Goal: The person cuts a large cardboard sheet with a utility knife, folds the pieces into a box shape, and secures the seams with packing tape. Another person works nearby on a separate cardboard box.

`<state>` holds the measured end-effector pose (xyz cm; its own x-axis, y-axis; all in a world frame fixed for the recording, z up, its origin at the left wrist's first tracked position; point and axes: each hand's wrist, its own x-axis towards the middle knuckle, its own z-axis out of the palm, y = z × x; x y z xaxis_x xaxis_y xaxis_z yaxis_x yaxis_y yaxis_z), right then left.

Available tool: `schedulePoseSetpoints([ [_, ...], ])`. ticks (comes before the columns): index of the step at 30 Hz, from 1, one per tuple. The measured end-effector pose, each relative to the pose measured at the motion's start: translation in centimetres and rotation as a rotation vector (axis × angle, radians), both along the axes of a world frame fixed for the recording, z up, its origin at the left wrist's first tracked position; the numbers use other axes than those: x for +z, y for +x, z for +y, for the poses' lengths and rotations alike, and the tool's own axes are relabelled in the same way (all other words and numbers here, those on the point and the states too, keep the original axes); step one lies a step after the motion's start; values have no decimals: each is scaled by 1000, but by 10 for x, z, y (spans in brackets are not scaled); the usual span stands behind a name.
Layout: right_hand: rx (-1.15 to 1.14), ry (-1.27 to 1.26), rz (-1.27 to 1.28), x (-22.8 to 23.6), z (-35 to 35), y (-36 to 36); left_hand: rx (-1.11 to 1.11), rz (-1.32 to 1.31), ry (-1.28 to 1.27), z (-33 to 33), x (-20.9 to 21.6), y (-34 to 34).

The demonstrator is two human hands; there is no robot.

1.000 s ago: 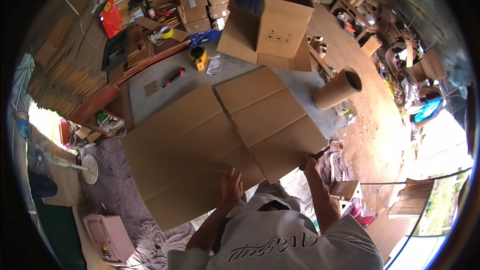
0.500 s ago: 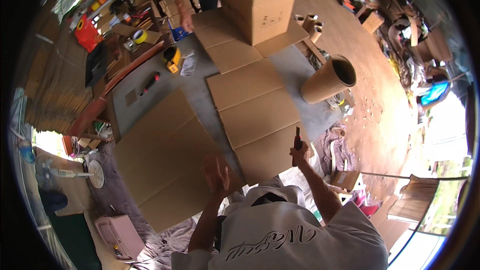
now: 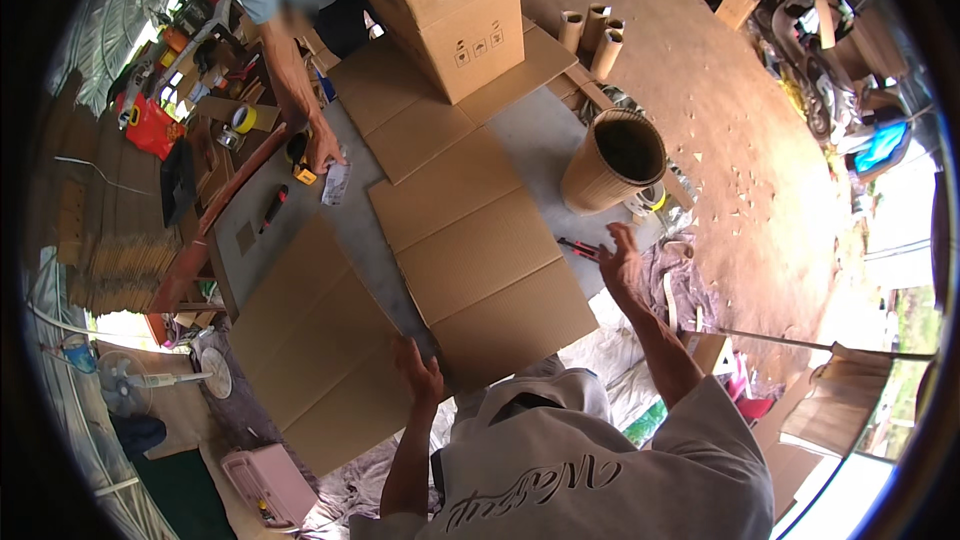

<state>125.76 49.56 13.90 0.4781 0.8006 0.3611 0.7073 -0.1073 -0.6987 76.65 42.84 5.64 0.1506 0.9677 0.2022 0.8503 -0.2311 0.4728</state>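
Note:
My left hand (image 3: 418, 370) is open at the inner edge of the left cardboard sheet (image 3: 310, 360), fingers apart. By the right side of the middle cardboard sheet (image 3: 490, 260), my right hand (image 3: 622, 265) has its fingers spread. A red-and-black utility knife (image 3: 580, 249) lies on the grey tabletop (image 3: 525, 145) right beside that hand's fingers. Both sheets are flat and creased, with a narrow gap between them. Across the table, a co-worker's hand (image 3: 322, 148) reaches down to a yellow-and-black tool (image 3: 304, 176), perhaps a tape measure, and a printed paper slip (image 3: 336, 183).
An open cardboard box (image 3: 470, 35) stands on another flattened sheet (image 3: 400, 110) at the far side. A wide cardboard tube (image 3: 600, 185) stands at the right, next to a tape roll (image 3: 654, 197). Another red-and-black knife (image 3: 273, 208) lies left. Several narrow tubes (image 3: 606, 53) stand beyond.
My right hand has let go of the utility knife, which now lies on the table. The co-worker has leaned in, hand reaching to the yellow-and-black tool. My view has shifted slightly.

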Motion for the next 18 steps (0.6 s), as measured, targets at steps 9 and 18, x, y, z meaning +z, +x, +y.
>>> schedulePoseSetpoints([
  [9,217,78,-140,173,49,62,88,125,-111,-17,26,40],
  [18,196,-16,-181,176,78,48,-15,-156,-257,-44,13,45],
])
